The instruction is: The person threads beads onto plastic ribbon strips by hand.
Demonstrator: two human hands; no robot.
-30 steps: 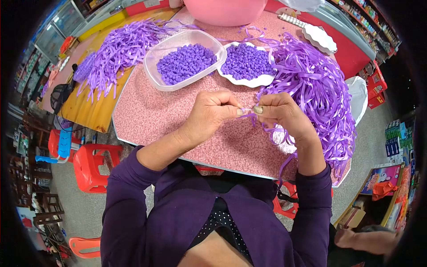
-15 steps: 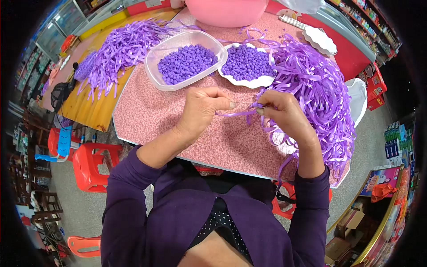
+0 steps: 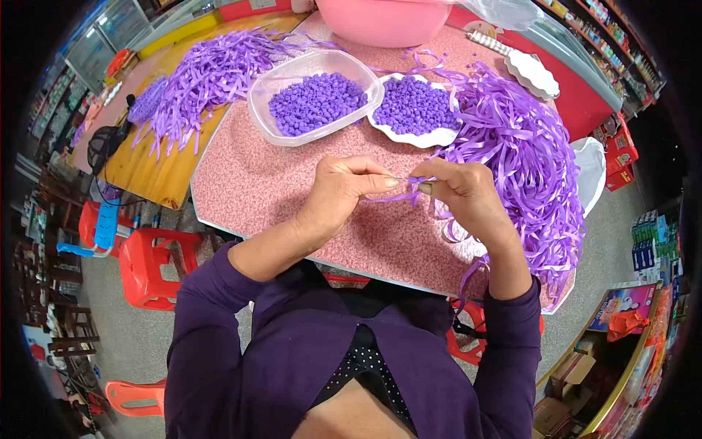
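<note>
Above the pink speckled table (image 3: 248, 183), my left hand (image 3: 340, 192) is closed in a pinch on something thin, too small to make out. Close on its right, my right hand (image 3: 464, 192) pinches a purple ribbon (image 3: 398, 197), whose loose end hangs between the hands. Beyond them stand a clear plastic tub (image 3: 265, 124) of purple beads (image 3: 316, 104) and a white scalloped dish (image 3: 417, 139) with more purple beads (image 3: 415, 106). A large heap of purple ribbons (image 3: 523, 157) lies beside my right hand and over the table's right edge.
A pink basin (image 3: 384, 22) stands at the back, with a white scalloped dish (image 3: 532, 73) at the back right. More purple ribbons (image 3: 208, 73) lie on the wooden table (image 3: 153, 172) to the left. Red stools (image 3: 150, 271) stand on the floor.
My hands parted, drawing a thin line between them, and have since come close together again. The ribbon stays in my right hand. The view has shifted slightly.
</note>
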